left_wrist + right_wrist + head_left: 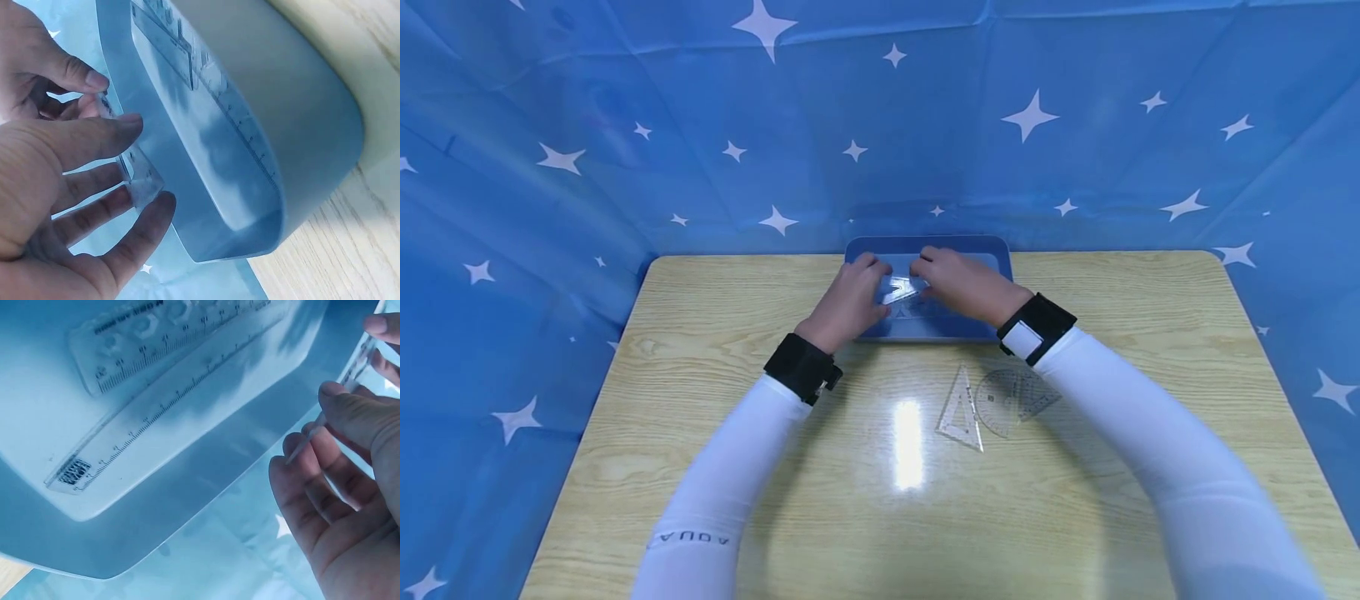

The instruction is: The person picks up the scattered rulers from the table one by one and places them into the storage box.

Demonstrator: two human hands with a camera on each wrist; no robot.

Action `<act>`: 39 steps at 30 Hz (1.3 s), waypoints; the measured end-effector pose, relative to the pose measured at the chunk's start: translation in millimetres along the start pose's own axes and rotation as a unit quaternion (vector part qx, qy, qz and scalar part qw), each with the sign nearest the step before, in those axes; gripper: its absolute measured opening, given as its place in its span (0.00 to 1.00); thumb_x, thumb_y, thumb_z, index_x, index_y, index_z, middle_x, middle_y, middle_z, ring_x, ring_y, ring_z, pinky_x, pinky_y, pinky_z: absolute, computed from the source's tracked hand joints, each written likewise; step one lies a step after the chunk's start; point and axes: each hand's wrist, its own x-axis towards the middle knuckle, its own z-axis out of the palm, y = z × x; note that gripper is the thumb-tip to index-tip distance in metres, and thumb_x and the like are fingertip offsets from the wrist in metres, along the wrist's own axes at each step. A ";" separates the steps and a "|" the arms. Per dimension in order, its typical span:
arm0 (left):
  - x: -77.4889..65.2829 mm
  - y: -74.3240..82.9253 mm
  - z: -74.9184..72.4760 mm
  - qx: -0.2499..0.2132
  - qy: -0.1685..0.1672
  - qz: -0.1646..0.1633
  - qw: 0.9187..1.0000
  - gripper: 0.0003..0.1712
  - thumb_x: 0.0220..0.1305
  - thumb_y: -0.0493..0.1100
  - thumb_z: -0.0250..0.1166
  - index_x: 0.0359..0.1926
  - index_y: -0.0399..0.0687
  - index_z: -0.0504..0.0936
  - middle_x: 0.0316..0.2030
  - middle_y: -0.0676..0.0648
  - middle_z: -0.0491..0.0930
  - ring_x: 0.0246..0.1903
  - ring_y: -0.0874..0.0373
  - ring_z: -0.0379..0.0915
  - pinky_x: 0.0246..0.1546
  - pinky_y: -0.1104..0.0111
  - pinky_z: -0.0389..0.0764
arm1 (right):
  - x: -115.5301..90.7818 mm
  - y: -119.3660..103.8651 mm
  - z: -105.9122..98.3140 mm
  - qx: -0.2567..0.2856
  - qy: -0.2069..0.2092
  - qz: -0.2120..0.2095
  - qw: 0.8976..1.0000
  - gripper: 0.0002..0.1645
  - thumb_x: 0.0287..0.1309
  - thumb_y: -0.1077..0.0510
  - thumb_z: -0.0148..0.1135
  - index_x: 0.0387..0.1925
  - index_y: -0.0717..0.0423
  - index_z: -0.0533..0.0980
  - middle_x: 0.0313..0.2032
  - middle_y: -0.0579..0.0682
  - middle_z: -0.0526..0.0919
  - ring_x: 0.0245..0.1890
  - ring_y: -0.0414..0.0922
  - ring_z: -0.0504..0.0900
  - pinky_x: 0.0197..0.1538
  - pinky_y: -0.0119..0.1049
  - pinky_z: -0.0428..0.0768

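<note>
Both hands are over a blue plastic tray (928,335) at the far edge of the table. Between them they hold a clear set square (898,289), raised above the tray's bottom and tilted. My left hand (848,302) has thumb and fingertips on one end, seen close in the left wrist view. At the other end my right hand (966,287) pinches it between thumb and fingers. Inside the tray lie a clear ruler (134,434) and another clear ruler with hexagonal cutouts (147,347).
In front of the tray, a clear set square (961,412), a round protractor (997,403) and another clear triangular piece (1036,393) lie on the wooden table (715,358). The right forearm passes close to them. A blue star-patterned cloth (820,108) hangs behind.
</note>
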 end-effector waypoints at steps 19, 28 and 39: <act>36.7 -12.7 2.4 0.040 -0.001 -0.012 0.999 0.27 0.65 0.37 0.72 0.64 0.34 0.78 0.57 0.36 0.76 0.54 0.42 0.77 0.58 0.54 0.78 | 35.2 20.5 -0.4 0.019 -0.052 0.064 0.996 0.19 0.67 0.63 0.68 0.57 0.61 0.79 0.52 0.60 0.81 0.53 0.54 0.84 0.56 0.43 0.83; 49.7 -16.4 8.1 0.056 -0.012 -0.035 0.998 0.28 0.65 0.37 0.73 0.64 0.34 0.78 0.60 0.35 0.76 0.60 0.41 0.75 0.63 0.54 0.75 | 37.6 27.4 4.0 0.055 -0.073 0.079 0.993 0.25 0.69 0.65 0.63 0.65 0.63 0.74 0.56 0.62 0.78 0.56 0.56 0.81 0.57 0.48 0.81; 55.5 -27.0 20.1 0.090 -0.027 -0.049 0.994 0.24 0.68 0.38 0.68 0.63 0.34 0.78 0.61 0.33 0.75 0.59 0.38 0.75 0.63 0.51 0.76 | 13.1 20.4 8.1 0.046 -0.004 0.044 0.998 0.27 0.71 0.61 0.63 0.67 0.63 0.71 0.59 0.62 0.75 0.57 0.58 0.76 0.60 0.52 0.77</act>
